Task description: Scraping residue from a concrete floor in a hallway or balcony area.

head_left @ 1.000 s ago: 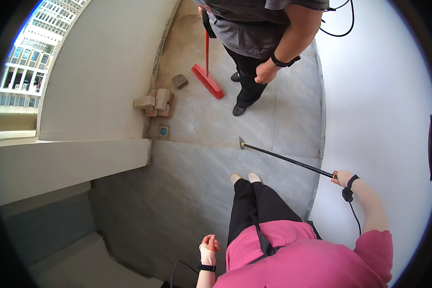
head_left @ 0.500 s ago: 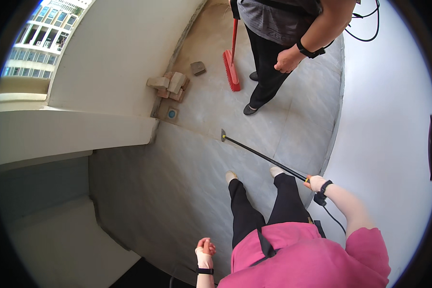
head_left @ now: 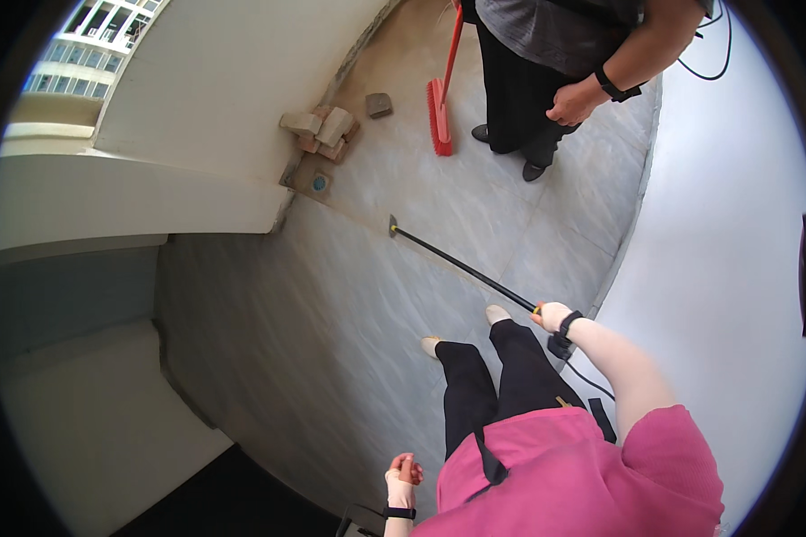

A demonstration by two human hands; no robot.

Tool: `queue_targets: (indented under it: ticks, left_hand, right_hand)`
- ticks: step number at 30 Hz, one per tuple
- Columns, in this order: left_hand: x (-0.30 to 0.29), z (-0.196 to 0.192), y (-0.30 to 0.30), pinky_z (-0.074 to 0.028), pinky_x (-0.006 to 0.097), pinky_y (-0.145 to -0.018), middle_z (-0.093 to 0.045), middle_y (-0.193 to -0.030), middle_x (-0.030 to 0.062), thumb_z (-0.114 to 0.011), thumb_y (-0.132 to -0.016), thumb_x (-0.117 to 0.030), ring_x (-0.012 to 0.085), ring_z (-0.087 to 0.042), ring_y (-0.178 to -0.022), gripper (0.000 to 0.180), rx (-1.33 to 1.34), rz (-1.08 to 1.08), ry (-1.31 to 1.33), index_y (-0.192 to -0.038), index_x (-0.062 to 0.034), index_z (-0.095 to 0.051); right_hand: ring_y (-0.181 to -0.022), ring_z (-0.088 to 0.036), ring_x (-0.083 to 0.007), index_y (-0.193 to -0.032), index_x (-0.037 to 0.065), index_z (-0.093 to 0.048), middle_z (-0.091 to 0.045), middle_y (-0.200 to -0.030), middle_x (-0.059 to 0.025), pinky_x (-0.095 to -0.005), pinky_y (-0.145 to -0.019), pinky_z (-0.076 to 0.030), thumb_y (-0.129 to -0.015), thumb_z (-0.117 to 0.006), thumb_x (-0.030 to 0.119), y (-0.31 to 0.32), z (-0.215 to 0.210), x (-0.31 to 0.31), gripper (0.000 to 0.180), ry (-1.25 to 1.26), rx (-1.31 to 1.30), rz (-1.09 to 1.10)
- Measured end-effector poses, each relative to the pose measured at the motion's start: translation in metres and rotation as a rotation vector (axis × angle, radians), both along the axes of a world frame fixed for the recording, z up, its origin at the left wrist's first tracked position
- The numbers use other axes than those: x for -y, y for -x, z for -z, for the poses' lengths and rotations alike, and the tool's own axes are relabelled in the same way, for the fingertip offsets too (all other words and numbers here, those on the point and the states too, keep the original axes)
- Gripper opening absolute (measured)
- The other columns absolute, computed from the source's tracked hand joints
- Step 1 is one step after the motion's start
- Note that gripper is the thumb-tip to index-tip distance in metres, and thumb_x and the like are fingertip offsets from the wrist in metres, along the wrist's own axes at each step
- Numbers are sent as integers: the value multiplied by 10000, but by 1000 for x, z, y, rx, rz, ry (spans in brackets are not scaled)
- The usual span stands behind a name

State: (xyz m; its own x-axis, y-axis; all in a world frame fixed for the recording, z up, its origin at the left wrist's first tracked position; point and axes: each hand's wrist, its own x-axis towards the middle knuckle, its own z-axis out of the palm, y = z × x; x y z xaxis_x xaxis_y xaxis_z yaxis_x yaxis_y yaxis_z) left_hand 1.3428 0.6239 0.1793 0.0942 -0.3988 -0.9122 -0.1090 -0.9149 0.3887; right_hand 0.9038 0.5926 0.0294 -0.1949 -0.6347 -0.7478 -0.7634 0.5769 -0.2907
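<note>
My right hand (head_left: 553, 317) is closed round the end of a long black scraper handle (head_left: 466, 267). The pole slopes away to the left, and its dark scraper head (head_left: 392, 225) meets the floor at the line between two tiles. Low in front, my left hand (head_left: 405, 470) hangs beside my body with bent fingers and nothing visible in them. Across from me stands another person, whose lowered hand (head_left: 578, 102) is loosely closed. A red broom (head_left: 439, 116) rests bristle-end on the floor beside that person; the top of its handle runs out of view.
Several bricks (head_left: 325, 131) are piled against the wall, with one loose block (head_left: 379, 105) nearby. A round floor drain (head_left: 320, 183) lies below the pile. A low white wall (head_left: 143, 201) juts in from the left; a white wall (head_left: 716, 224) runs along the right.
The scraper head has slid left toward the drain, and my right hand has moved left with the handle. The other person has stepped to the right. My left hand stays low.
</note>
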Motion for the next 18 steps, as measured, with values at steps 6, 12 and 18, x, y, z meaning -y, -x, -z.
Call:
queue_targets:
  ticks: [6, 12, 18]
  left_hand:
    - [11, 4, 5, -278, 185, -358, -482, -545, 20, -469, -789, -189, 75, -416, -402, 129, 13, -103, 32, -850, -77, -485]
    - [5, 18, 30, -278, 192, -357, -482, -528, 28, -480, -779, -205, 81, -411, -390, 160, -20, -58, -26, -850, -61, -485]
    - [6, 11, 50, -283, 198, -360, -486, -530, 30, -488, -775, -206, 83, -417, -397, 163, -43, -25, -47, -851, -62, -489]
  right_hand:
    - [-753, -535, -334, -931, 30, -480, -558, -791, -195, -391, -662, -424, -746, -456, 383, 32, -13, -50, 399, -89, -58, -74]
    - [-710, -538, -338, -952, 65, -442, -560, -731, -178, -400, -629, -424, -752, -470, 350, 85, -87, -198, 349, -385, -144, -37]
    - [-729, -539, -332, -980, 58, -437, -562, -753, -182, -399, -650, -424, -760, -427, 400, 82, -59, -164, 407, -335, -105, -3]
